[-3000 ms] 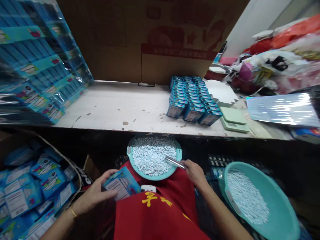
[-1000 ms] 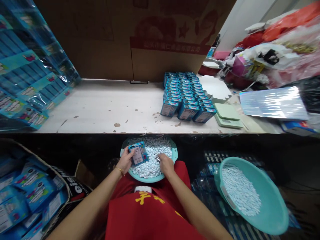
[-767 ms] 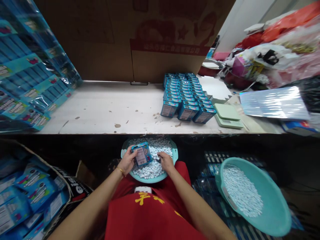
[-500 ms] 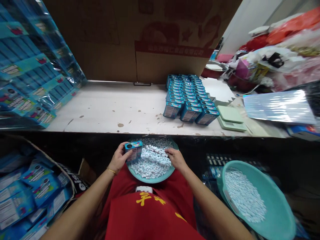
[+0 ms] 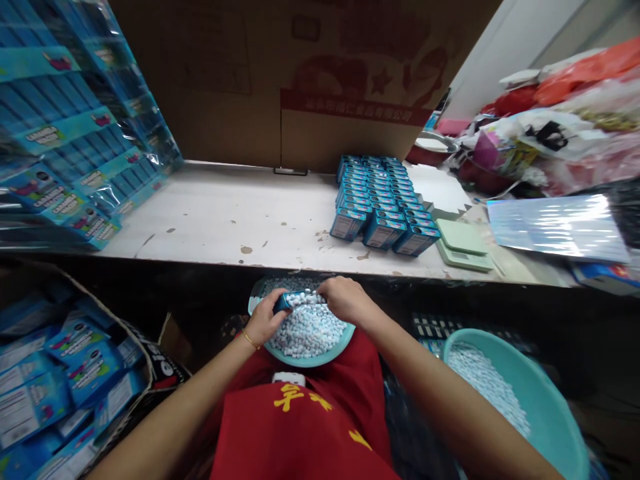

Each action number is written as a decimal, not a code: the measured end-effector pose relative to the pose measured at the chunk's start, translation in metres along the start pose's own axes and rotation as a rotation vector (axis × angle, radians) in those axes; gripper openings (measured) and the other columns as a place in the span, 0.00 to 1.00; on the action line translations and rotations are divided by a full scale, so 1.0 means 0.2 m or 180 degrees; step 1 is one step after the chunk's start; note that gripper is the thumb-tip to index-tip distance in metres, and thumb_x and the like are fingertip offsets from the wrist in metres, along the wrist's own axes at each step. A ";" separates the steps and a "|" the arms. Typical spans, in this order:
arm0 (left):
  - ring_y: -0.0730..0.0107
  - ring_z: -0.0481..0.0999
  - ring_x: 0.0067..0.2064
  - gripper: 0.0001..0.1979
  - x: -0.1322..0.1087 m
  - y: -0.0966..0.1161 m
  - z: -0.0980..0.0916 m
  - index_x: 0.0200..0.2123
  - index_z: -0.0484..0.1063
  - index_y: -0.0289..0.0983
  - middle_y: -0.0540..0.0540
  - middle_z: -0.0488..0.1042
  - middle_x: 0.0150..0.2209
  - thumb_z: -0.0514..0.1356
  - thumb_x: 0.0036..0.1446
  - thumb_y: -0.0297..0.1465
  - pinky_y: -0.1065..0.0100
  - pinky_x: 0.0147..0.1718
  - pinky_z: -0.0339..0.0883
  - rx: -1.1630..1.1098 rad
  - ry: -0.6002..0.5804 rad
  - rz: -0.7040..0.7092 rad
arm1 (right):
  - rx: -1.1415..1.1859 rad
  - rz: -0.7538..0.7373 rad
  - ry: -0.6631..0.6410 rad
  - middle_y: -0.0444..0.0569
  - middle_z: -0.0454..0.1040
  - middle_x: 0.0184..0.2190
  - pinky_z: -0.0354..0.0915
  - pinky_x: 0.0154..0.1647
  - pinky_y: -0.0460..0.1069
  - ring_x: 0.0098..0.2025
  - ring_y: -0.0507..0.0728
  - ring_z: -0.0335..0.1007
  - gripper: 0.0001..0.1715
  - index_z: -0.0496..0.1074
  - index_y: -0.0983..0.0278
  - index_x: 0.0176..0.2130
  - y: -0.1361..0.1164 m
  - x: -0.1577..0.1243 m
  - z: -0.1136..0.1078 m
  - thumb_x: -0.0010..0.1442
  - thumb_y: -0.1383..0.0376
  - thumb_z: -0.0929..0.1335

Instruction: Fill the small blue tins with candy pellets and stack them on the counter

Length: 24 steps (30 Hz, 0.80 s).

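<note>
My left hand [image 5: 265, 319] is closed around a small blue carton [image 5: 283, 303], tipped on its side with its end toward the right. White and pale blue pellets [image 5: 306, 297], like small candies, lie in a row at the carton's mouth. My right hand [image 5: 347, 298] is closed at the other end of that row, gripping what looks like a scoop [image 5: 323, 302] loaded with pellets; its handle is hidden by my fingers. Both hands are above a turquoise basin [image 5: 320, 360] full of loose pellets, resting on my lap.
On the white bench [image 5: 225, 213] stand rows of blue cartons [image 5: 377, 213], beside a pale green scale [image 5: 465, 243]. A second turquoise basin [image 5: 555, 413] with pellets stands lower right. A bag of blue cartons [image 5: 85, 360] is lower left, wrapped stacks [image 5: 65, 127] above it. A large cardboard box [image 5: 225, 80] stands behind.
The carton has gone from upright to tipped, its mouth toward my right hand. My right hand has moved up and left, bringing the load of pellets to the carton.
</note>
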<state>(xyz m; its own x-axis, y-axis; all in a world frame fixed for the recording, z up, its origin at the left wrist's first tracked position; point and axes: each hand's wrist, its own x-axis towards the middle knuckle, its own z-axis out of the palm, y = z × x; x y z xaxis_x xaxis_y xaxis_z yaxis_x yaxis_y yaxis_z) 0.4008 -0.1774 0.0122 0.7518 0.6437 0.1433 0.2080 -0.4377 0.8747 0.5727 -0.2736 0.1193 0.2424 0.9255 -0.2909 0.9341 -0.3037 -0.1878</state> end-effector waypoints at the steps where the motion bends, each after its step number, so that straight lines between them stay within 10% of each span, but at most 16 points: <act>1: 0.62 0.67 0.43 0.18 0.00 0.00 0.00 0.44 0.63 0.38 0.45 0.69 0.41 0.56 0.46 0.30 0.63 0.44 0.58 0.0022 -0.0015 0.0022 | -0.0187 -0.0019 -0.0026 0.52 0.74 0.35 0.60 0.35 0.48 0.38 0.57 0.68 0.18 0.73 0.61 0.35 -0.03 0.01 -0.02 0.49 0.73 0.59; 7: 0.63 0.68 0.42 0.18 0.00 -0.01 0.00 0.44 0.63 0.37 0.45 0.69 0.41 0.55 0.47 0.30 0.65 0.43 0.59 0.0085 -0.0003 0.0038 | -0.0512 -0.0205 0.0084 0.56 0.73 0.35 0.60 0.34 0.50 0.36 0.59 0.68 0.18 0.71 0.66 0.37 -0.14 0.00 -0.06 0.51 0.73 0.57; 13: 0.65 0.67 0.41 0.18 0.01 -0.03 -0.05 0.43 0.63 0.38 0.47 0.68 0.38 0.58 0.46 0.32 0.65 0.44 0.59 -0.0272 0.0148 -0.0157 | -0.0039 -0.0036 0.0185 0.46 0.71 0.39 0.56 0.36 0.46 0.40 0.54 0.65 0.21 0.69 0.56 0.41 0.12 -0.15 0.00 0.53 0.72 0.57; 18: 0.67 0.68 0.42 0.20 -0.01 -0.11 -0.09 0.43 0.62 0.38 0.47 0.67 0.39 0.59 0.45 0.34 0.63 0.45 0.61 -0.1373 0.0399 -0.0766 | 0.0111 0.0649 0.0017 0.46 0.70 0.38 0.55 0.33 0.45 0.39 0.53 0.66 0.20 0.69 0.55 0.41 0.38 -0.29 0.32 0.57 0.69 0.55; 24: 0.71 0.72 0.35 0.20 -0.02 -0.16 0.05 0.40 0.60 0.41 0.49 0.69 0.36 0.62 0.43 0.36 0.63 0.37 0.67 -0.3005 0.0528 -0.1903 | 0.0314 0.0914 0.0252 0.47 0.70 0.40 0.56 0.34 0.43 0.41 0.52 0.65 0.22 0.68 0.58 0.43 0.26 -0.15 0.74 0.56 0.73 0.54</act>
<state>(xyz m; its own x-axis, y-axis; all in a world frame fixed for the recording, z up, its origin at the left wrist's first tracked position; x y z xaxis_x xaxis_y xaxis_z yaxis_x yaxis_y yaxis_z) 0.3975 -0.1714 -0.0209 0.5831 0.6969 -0.4175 -0.1024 0.5729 0.8132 0.5758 -0.3509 -0.0202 0.5159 0.8123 -0.2721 0.7955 -0.5721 -0.1996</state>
